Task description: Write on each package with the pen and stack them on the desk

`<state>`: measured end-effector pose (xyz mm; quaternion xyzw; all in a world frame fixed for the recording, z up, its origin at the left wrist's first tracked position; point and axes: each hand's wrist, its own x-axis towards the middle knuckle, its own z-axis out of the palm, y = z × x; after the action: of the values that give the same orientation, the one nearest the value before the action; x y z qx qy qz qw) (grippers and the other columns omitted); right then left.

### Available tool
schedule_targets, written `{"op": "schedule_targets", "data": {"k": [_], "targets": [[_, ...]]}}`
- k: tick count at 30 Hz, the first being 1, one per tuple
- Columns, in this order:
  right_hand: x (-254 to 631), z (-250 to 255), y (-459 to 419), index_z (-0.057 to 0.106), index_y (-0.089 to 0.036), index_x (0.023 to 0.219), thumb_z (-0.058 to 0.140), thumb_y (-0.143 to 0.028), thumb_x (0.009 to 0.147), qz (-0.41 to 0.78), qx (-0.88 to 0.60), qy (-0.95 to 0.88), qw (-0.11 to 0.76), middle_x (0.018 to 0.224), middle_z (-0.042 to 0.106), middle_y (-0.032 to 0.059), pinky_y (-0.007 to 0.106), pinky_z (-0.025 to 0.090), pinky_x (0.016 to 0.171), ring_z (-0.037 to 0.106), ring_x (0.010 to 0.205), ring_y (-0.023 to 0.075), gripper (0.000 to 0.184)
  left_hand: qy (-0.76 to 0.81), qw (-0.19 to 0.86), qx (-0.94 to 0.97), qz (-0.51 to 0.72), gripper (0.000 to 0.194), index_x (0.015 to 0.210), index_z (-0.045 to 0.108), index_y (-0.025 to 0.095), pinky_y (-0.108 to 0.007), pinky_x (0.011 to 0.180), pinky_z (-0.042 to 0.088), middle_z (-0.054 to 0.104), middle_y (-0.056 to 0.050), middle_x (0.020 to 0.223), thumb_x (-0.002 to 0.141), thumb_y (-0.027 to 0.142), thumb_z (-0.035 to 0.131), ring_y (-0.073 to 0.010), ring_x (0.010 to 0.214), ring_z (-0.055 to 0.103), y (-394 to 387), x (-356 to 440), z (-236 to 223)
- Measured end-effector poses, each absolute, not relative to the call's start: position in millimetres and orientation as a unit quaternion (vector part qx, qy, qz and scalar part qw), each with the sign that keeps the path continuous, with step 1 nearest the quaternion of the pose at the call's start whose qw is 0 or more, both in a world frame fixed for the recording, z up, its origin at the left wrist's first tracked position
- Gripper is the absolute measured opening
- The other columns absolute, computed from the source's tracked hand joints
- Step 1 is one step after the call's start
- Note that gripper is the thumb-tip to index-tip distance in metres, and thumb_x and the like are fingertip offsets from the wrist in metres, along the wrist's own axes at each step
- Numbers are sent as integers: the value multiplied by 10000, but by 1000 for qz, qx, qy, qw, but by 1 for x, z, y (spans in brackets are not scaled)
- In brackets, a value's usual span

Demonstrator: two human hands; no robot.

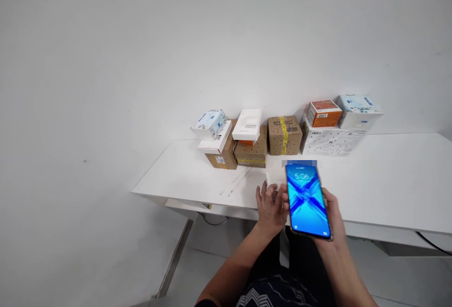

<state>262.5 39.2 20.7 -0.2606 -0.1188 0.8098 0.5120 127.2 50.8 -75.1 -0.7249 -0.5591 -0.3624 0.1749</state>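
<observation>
A smartphone (pixel 308 201) with a lit blue screen reading 5:06 is held up in front of me, its screen facing the camera. My right hand (pixel 334 217) is shut on it, wrapped round its right edge and lower back. Just left of the phone is my left hand (pixel 271 209), its fingers apart and slightly bent over the table's front edge. Its fingertips are beside a flat white item (pixel 274 176), partly hidden by the phone; whether they touch it or the phone's edge I cannot tell.
Along the wall on the white table (pixel 395 180) stand several brown cartons (pixel 284 136) and a large white box (pixel 330 142). On top rest a white power bank box (pixel 247 125), an orange box (pixel 324 113) and tissue packs (pixel 360 110). A dark cable (pixel 432 242) hangs at the right.
</observation>
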Motion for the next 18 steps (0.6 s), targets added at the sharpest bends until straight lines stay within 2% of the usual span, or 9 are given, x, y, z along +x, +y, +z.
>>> {"op": "schedule_targets", "data": {"k": [3, 5, 7, 10, 14, 18], "targets": [[296, 17, 46, 605, -185, 1162, 507, -563, 759, 674, -390, -197, 596, 1062, 687, 116, 433, 519, 806, 661, 910, 278, 561, -559, 161, -736, -347, 461, 1255, 499, 201, -545, 1028, 321, 514, -121, 1172, 807, 265, 592, -330, 1251, 415, 46, 128, -64], [320, 6, 52, 572, -211, 1210, 530, -556, 743, 533, -527, -286, 598, 1110, 656, 91, 415, 499, 829, 642, 935, 261, 582, -563, 155, -736, -342, 460, 1237, 510, 190, -546, 1031, 317, 507, -128, 1169, 791, 244, 608, -333, 1240, 420, 44, 130, -59], [342, -9, 58, 516, -252, 1290, 523, -543, 763, 356, -675, -393, 513, 1087, 641, 64, 421, 476, 834, 622, 927, 255, 601, -572, 133, -739, -329, 464, 1247, 501, 202, -553, 1033, 309, 500, -126, 1183, 796, 248, 598, -335, 1237, 417, 42, 130, -54], [368, -37, 70, 447, -157, 1361, 472, -543, 787, 180, -764, -525, 329, 962, 638, 123, 435, 467, 779, 594, 907, 305, 692, -597, 75, -747, -284, 469, 1255, 499, 245, -592, 1042, 270, 485, -119, 1228, 796, 279, 593, -356, 1266, 371, 39, 126, -40], [386, -69, 87, 458, -117, 1345, 434, -467, 821, 41, -780, -596, 184, 1077, 596, 213, 466, 449, 771, 577, 944, 358, 630, -616, 18, -753, -231, 559, 1269, 488, 273, -638, 1060, 195, 422, -124, 1325, 743, 377, 648, -387, 1323, 269, 44, 116, -12], [395, -84, 100, 480, -116, 1327, 435, -378, 824, -5, -781, -610, 132, 1106, 576, 239, 485, 435, 774, 568, 951, 370, 569, -604, -56, -776, -173, 753, 1362, 386, 280, -619, 1077, 182, 307, -142, 1439, 692, 471, 673, -383, 1370, 193, 62, 106, 19]]}}
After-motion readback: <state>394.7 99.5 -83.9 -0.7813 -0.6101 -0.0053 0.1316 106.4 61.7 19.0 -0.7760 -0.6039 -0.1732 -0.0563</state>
